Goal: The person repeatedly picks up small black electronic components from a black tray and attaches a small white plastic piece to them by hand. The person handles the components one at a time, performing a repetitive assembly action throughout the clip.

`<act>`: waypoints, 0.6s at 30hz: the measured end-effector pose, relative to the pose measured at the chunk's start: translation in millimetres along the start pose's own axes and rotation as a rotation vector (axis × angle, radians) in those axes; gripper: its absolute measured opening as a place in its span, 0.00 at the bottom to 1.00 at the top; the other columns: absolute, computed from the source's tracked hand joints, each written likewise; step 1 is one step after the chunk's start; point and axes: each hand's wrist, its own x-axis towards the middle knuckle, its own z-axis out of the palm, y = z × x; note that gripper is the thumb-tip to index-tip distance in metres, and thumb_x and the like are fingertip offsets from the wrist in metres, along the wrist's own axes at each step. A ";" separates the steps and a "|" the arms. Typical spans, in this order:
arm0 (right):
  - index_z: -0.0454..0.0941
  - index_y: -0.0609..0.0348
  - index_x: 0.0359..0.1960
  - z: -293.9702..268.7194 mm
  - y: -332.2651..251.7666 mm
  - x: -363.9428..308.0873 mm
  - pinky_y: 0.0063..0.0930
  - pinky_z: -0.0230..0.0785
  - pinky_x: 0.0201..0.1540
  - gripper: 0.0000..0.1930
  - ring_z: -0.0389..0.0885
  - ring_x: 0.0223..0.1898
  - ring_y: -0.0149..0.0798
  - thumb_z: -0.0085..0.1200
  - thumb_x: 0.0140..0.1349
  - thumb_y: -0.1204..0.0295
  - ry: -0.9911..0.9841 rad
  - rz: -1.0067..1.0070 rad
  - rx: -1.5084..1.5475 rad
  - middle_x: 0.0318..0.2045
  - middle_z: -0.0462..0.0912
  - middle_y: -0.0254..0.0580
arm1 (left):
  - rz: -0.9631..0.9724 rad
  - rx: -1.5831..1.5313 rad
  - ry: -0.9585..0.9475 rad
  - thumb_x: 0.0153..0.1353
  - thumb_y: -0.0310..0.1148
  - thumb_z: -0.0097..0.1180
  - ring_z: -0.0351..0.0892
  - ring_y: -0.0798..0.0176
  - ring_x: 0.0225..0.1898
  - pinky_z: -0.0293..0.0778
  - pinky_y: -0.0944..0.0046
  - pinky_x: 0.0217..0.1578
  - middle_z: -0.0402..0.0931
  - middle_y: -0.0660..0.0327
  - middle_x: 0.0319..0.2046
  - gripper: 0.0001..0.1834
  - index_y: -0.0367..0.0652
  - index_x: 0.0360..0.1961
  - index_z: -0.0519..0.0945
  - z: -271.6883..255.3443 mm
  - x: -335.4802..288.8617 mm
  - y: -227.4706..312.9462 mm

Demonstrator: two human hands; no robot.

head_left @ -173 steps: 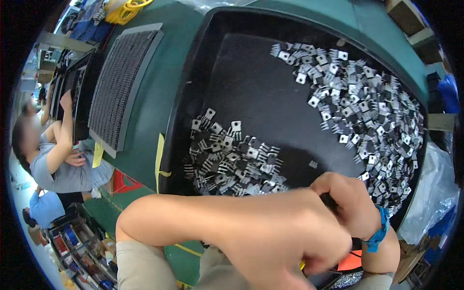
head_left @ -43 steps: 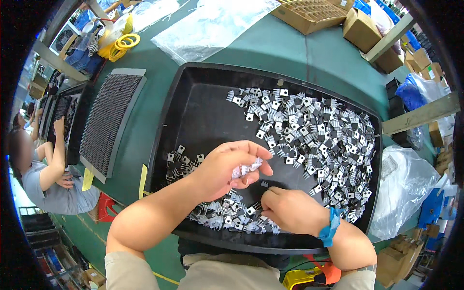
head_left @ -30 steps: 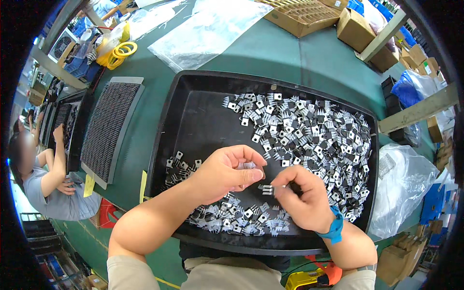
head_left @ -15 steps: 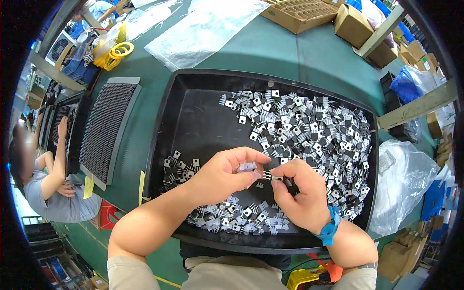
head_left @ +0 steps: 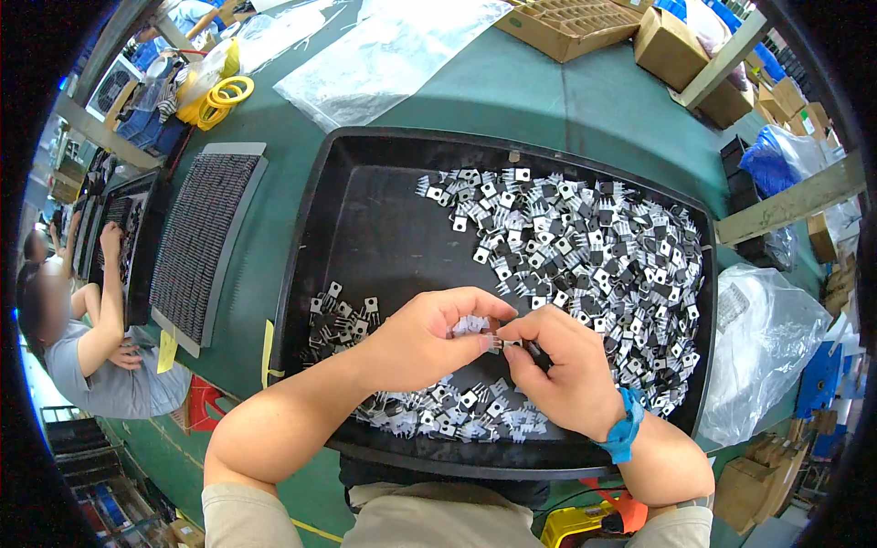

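Note:
My left hand [head_left: 416, 338] is closed, with several small white comb-shaped plastic pieces [head_left: 470, 324] in its curled fingers. One such piece is pinched at its thumb tip. My right hand [head_left: 568, 370], a blue band at its wrist, pinches a small transistor [head_left: 509, 344] by its body. The transistor's legs meet the white piece between the two hands; how far they go in is hidden by the fingertips. Both hands are above a large black tray [head_left: 393, 215]. Loose white combs mixed with transistors [head_left: 438, 416] lie below my left hand.
A big heap of transistors [head_left: 585, 242] with white combs fills the tray's right side; a smaller transistor pile [head_left: 343, 315] sits at its left. Left of the tray stands a densely filled rack [head_left: 203, 242], beyond it a seated co-worker [head_left: 110, 356]. Plastic bags [head_left: 763, 347] lie to the right.
My right hand has moved slightly left, bringing the transistor's legs from a visible gap up to the white piece at my left thumb. The co-worker's raised hand has shifted slightly.

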 end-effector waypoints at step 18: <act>0.78 0.63 0.36 3.4 -0.9 -2.0 0.24 0.69 0.34 0.06 0.79 0.31 0.32 0.57 0.57 0.79 0.165 0.175 0.115 0.29 0.80 0.42 | -0.178 -0.292 0.068 0.62 0.28 0.57 0.65 0.77 0.19 0.58 0.76 0.18 0.78 0.61 0.25 0.05 0.37 0.33 0.77 -0.4 0.3 3.6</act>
